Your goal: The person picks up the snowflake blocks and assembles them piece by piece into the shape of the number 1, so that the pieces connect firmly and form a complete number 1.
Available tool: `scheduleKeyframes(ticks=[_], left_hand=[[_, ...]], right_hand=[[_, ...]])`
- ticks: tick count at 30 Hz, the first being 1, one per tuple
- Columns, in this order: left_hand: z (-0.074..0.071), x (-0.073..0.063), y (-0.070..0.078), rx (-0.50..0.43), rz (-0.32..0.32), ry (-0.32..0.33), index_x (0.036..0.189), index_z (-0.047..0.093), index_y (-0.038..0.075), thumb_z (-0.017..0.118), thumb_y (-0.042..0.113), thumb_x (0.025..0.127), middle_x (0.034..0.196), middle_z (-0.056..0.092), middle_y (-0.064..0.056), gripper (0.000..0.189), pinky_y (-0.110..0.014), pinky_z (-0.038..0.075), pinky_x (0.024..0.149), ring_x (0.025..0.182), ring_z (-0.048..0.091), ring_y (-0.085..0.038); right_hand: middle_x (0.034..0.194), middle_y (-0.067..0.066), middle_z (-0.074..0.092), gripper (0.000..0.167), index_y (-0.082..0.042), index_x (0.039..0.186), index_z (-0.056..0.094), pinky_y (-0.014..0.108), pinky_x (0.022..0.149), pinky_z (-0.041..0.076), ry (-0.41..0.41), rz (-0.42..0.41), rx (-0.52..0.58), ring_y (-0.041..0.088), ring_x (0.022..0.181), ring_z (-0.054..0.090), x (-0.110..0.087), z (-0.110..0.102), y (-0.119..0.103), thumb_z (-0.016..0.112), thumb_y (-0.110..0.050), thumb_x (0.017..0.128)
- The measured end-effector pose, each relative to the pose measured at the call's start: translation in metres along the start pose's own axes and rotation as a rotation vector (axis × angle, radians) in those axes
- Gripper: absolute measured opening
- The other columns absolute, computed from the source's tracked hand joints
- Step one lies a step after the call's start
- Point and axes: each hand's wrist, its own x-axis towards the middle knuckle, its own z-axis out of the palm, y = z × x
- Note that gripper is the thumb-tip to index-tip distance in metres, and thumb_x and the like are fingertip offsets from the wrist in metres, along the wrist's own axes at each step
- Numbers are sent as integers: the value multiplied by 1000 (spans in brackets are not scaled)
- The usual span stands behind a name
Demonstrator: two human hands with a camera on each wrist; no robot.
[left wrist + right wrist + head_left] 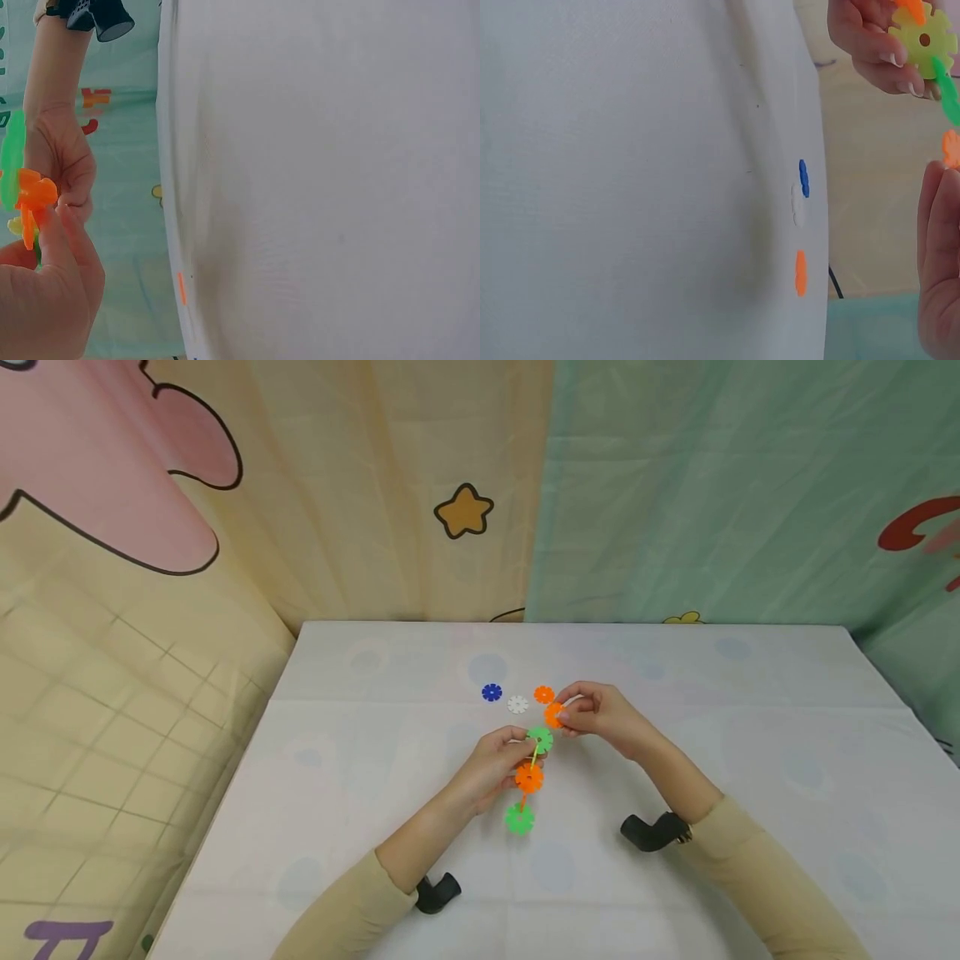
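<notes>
The left hand (493, 767) was closed in a pinch on a chain (529, 778) of flat, smooth, plastic-looking discs, held up above the table, thumb on the near side and fingers curled behind. Its round pieces, notched around the rim like petals, stood alternately face-on and edge-on: green, yellow, orange, orange, green, slotted into one another. The yellow disc (911, 46) showed a small round hole at its centre. The right hand (603, 712) pinched a single loose orange disc (552, 717) between thumb and fingertips, near the chain's upper green end but apart from it. Both forearms slanted inward from the near side, in plain beige sleeves (757, 868), with a black wrist camera (651, 832) at each cuff. Beyond the hands, another orange disc (543, 694), a white disc (517, 704) and a blue disc (492, 692) lay flat on the pale, spotted tablecloth (360, 827).
</notes>
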Motion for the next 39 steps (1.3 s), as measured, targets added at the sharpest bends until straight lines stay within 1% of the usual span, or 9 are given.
scheduleKeyframes(ticks=[5, 14, 19, 22, 26, 28, 31, 35, 39], left_hand=[[-1, -1, -1, -18, 18, -31, 105, 53, -5, 51, 13, 96, 102, 64, -19, 20, -21, 51, 66, 75, 61, -12], [0, -1, -1, -30, 22, -27, 106, 54, -6, 50, 12, 97, 105, 64, -23, 21, -27, 53, 72, 79, 63, -14], [0, -2, 0, -37, 24, -30, 106, 53, -7, 49, 12, 97, 103, 65, -20, 21, -28, 54, 74, 82, 64, -17], [0, -3, 1, -35, 30, -31, 107, 54, -7, 49, 12, 97, 101, 66, -18, 22, -29, 53, 75, 83, 64, -17], [1, -5, 0, -29, 29, -46, 105, 53, -8, 48, 11, 98, 103, 66, -20, 20, -29, 53, 77, 86, 65, -19], [2, -6, 0, -22, 25, -50, 104, 53, -7, 48, 10, 97, 104, 65, -21, 19, -30, 53, 78, 88, 66, -22], [3, -6, -2, -11, 31, -48, 103, 52, -8, 48, 8, 97, 106, 65, -22, 18, -31, 52, 79, 92, 66, -26], [6, -7, -4, -14, 30, -39, 101, 53, -9, 49, 7, 96, 105, 65, -22, 16, -32, 52, 81, 93, 66, -28], [8, -9, -4, -15, 17, -39, 96, 54, -7, 50, 6, 96, 102, 66, -21, 13, -33, 52, 81, 90, 67, -27]], right_hand=[[79, 8, 64, 23, 9, 109, 50, 30, 72, 54, -35, -35, 19, 32, 72, 62, -5, 4, -4, 58, 1, 89], [79, 9, 63, 20, 9, 107, 49, 32, 72, 54, -47, -69, 59, 27, 72, 63, -7, 5, -4, 56, 4, 89], [79, 8, 63, 21, 10, 108, 48, 30, 71, 54, -48, -73, 80, 24, 72, 64, -7, 5, -3, 56, 4, 90], [79, 7, 63, 19, 10, 107, 48, 32, 72, 54, -56, -95, 78, 25, 73, 64, -9, 5, -3, 56, 5, 90], [80, 7, 63, 15, 9, 102, 52, 33, 71, 55, -87, -152, 51, 32, 73, 62, -11, 5, -5, 57, 5, 89], [80, 8, 63, 11, 8, 99, 54, 31, 69, 54, -110, -185, 32, 34, 71, 60, -12, 5, -7, 57, 6, 88], [81, 12, 62, 8, 7, 95, 55, 32, 66, 54, -139, -234, -12, 32, 67, 58, -13, 4, -10, 58, 7, 87], [80, 16, 59, 7, 4, 90, 56, 34, 62, 53, -174, -299, -103, 30, 64, 56, -16, 4, -17, 59, 8, 86], [78, 17, 58, 8, 2, 87, 56, 35, 61, 53, -224, -321, -170, 31, 63, 55, -17, 2, -23, 59, 8, 86]])
